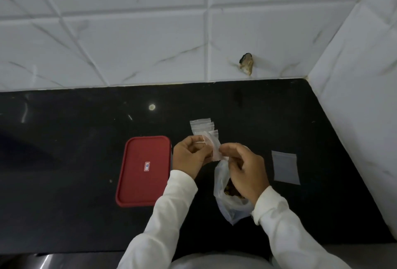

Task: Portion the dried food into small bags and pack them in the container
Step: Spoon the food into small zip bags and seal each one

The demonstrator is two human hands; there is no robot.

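Right hand (242, 167), pinching small bag (211, 147), hides food (228, 189)

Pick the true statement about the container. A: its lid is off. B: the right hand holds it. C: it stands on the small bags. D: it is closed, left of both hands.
D: the container, red lid on, lies left of the left hand, which with the right hand pinches a small bag.

A black countertop (64, 182) lies below white veined tiles (129, 43) bearing a hole (247, 63)
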